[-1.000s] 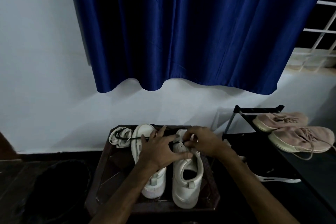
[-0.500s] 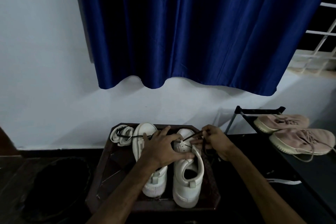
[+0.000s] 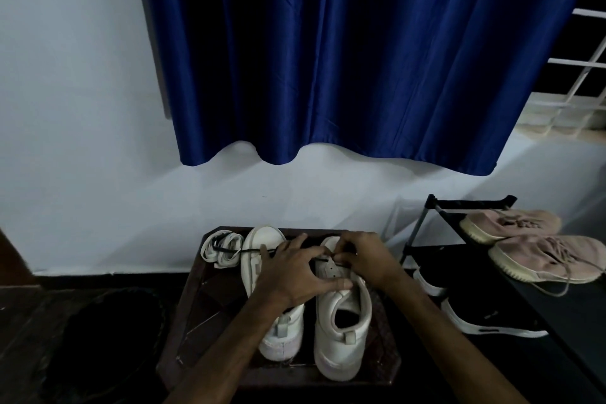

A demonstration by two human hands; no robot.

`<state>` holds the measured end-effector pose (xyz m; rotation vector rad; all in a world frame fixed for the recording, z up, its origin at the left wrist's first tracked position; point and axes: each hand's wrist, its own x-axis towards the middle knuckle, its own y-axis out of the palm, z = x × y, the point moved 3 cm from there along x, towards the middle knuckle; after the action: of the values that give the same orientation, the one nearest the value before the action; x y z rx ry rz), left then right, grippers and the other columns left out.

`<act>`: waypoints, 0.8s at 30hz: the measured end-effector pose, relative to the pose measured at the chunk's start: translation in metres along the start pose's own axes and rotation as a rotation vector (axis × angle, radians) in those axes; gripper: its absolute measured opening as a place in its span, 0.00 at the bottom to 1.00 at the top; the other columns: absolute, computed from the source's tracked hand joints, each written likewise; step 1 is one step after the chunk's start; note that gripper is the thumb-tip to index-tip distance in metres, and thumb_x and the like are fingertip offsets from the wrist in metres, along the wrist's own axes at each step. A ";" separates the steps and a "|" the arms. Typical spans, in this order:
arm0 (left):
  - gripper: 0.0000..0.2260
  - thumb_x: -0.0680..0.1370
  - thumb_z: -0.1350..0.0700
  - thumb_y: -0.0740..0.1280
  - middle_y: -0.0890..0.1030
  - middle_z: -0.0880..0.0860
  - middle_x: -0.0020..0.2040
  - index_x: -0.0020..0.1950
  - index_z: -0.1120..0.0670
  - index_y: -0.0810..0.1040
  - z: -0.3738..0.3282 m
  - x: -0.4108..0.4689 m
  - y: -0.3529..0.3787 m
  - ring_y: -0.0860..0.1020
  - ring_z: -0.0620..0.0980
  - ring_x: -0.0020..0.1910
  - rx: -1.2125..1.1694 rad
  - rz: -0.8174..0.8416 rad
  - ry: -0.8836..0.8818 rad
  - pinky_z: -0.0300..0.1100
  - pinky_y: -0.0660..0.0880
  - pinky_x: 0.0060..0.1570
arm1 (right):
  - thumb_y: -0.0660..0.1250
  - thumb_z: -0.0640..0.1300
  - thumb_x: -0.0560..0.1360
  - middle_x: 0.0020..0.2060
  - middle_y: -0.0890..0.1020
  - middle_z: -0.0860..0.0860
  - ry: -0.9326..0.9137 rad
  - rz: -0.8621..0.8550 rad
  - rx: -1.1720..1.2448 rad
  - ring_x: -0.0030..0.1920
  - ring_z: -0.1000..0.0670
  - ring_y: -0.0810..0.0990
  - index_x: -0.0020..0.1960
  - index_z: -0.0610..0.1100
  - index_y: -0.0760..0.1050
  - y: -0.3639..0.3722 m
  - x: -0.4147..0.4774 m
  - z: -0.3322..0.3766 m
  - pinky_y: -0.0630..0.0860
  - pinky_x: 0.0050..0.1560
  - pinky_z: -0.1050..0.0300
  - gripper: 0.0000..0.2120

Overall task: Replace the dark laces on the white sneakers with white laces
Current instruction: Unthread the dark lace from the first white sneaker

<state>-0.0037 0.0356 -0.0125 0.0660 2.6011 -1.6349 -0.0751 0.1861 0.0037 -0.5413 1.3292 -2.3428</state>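
Observation:
Two white sneakers stand side by side, toes away from me, on a dark wooden stool (image 3: 203,315). My left hand (image 3: 292,275) lies across the left sneaker (image 3: 285,328) and grips the front of the right sneaker (image 3: 344,331) at its eyelets. My right hand (image 3: 364,256) pinches the dark lace at the right sneaker's eyelets. A strand of dark lace (image 3: 242,250) runs left from my hands over the left sneaker's toe. A bundle of white laces (image 3: 221,248) lies at the stool's far left corner.
A black shoe rack (image 3: 436,207) stands to the right with a pair of pink sneakers (image 3: 537,249) on top and a black shoe (image 3: 492,321) below. A blue curtain (image 3: 360,52) hangs on the wall ahead. A dark round object (image 3: 111,338) lies on the floor at left.
My right hand, which had pulled the dark lace out to the right, has come back to the eyelets of the right sneaker. My left hand has stayed on the sneakers.

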 end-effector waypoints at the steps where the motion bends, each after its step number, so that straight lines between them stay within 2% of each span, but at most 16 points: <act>1: 0.39 0.59 0.18 0.59 0.54 0.46 0.79 0.68 0.31 0.67 0.000 0.000 0.000 0.55 0.53 0.77 -0.001 0.005 0.000 0.69 0.43 0.71 | 0.70 0.35 0.71 0.44 0.82 0.46 -0.029 -0.002 -0.111 0.46 0.48 0.80 0.46 0.41 0.79 0.000 0.000 0.000 0.77 0.47 0.52 0.04; 4: 0.39 0.59 0.19 0.60 0.55 0.46 0.79 0.67 0.31 0.68 0.000 0.000 -0.001 0.55 0.53 0.77 -0.017 0.009 0.000 0.68 0.42 0.71 | 0.62 0.33 0.74 0.55 0.74 0.45 -0.009 -0.015 -0.546 0.58 0.45 0.73 0.58 0.41 0.75 -0.001 -0.002 -0.004 0.74 0.50 0.52 0.14; 6: 0.39 0.58 0.18 0.60 0.55 0.46 0.79 0.67 0.31 0.67 0.001 0.001 0.000 0.55 0.53 0.77 -0.021 0.008 0.010 0.69 0.43 0.71 | 0.61 0.35 0.76 0.57 0.72 0.45 0.077 -0.082 -0.632 0.59 0.44 0.72 0.60 0.40 0.72 -0.003 -0.005 -0.008 0.76 0.50 0.51 0.14; 8: 0.39 0.58 0.18 0.60 0.55 0.45 0.79 0.67 0.31 0.67 0.001 0.002 0.001 0.55 0.53 0.77 -0.027 0.006 0.017 0.69 0.43 0.71 | 0.60 0.34 0.76 0.58 0.72 0.44 0.221 -0.170 -0.591 0.57 0.42 0.76 0.59 0.37 0.72 -0.011 -0.006 -0.018 0.78 0.48 0.49 0.12; 11: 0.38 0.58 0.19 0.60 0.54 0.44 0.79 0.65 0.31 0.69 0.001 0.000 -0.001 0.54 0.52 0.78 -0.057 -0.007 0.028 0.69 0.44 0.71 | 0.61 0.34 0.75 0.55 0.78 0.39 0.409 -0.217 -0.294 0.53 0.38 0.79 0.51 0.34 0.77 -0.023 -0.004 -0.039 0.76 0.49 0.48 0.08; 13: 0.36 0.60 0.20 0.62 0.51 0.43 0.80 0.66 0.32 0.69 0.001 -0.001 -0.002 0.53 0.50 0.78 -0.100 -0.019 0.070 0.67 0.45 0.72 | 0.62 0.41 0.78 0.51 0.82 0.38 0.474 -0.154 -0.047 0.53 0.39 0.80 0.49 0.35 0.78 -0.019 -0.004 -0.042 0.74 0.50 0.51 0.10; 15: 0.35 0.63 0.23 0.64 0.50 0.42 0.80 0.68 0.33 0.67 0.001 -0.001 -0.004 0.52 0.48 0.78 -0.240 -0.053 0.146 0.62 0.48 0.74 | 0.62 0.47 0.79 0.47 0.82 0.41 0.489 -0.069 0.103 0.50 0.43 0.80 0.48 0.38 0.75 -0.003 -0.006 -0.035 0.72 0.46 0.55 0.12; 17: 0.31 0.68 0.29 0.66 0.53 0.43 0.79 0.68 0.38 0.69 0.006 -0.001 -0.015 0.54 0.45 0.77 -0.558 -0.175 0.150 0.52 0.54 0.75 | 0.64 0.50 0.78 0.47 0.79 0.44 0.492 -0.026 0.136 0.49 0.46 0.78 0.49 0.41 0.73 0.011 -0.008 -0.028 0.68 0.43 0.58 0.11; 19: 0.20 0.78 0.41 0.64 0.57 0.45 0.78 0.68 0.46 0.72 0.024 0.000 -0.024 0.56 0.43 0.76 -0.768 -0.355 0.073 0.40 0.57 0.71 | 0.66 0.53 0.77 0.52 0.79 0.43 0.503 -0.038 0.100 0.54 0.43 0.78 0.55 0.41 0.72 0.021 -0.008 -0.031 0.71 0.48 0.55 0.17; 21: 0.16 0.82 0.50 0.60 0.61 0.49 0.77 0.68 0.52 0.73 0.041 -0.001 -0.023 0.59 0.45 0.76 -0.685 -0.453 0.008 0.34 0.56 0.67 | 0.65 0.55 0.77 0.56 0.78 0.41 0.525 -0.066 0.042 0.59 0.40 0.77 0.58 0.40 0.72 0.030 -0.007 -0.035 0.71 0.55 0.52 0.20; 24: 0.10 0.82 0.56 0.62 0.74 0.50 0.64 0.62 0.56 0.76 0.054 0.002 -0.005 0.68 0.51 0.71 -0.716 -0.405 -0.056 0.27 0.59 0.61 | 0.60 0.53 0.80 0.60 0.76 0.39 0.529 -0.100 -0.067 0.62 0.38 0.74 0.63 0.38 0.69 0.037 -0.003 -0.031 0.68 0.61 0.50 0.20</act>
<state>-0.0037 -0.0155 -0.0313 -0.5593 3.1121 -0.6470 -0.0827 0.1924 -0.0431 0.0079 1.6357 -2.6418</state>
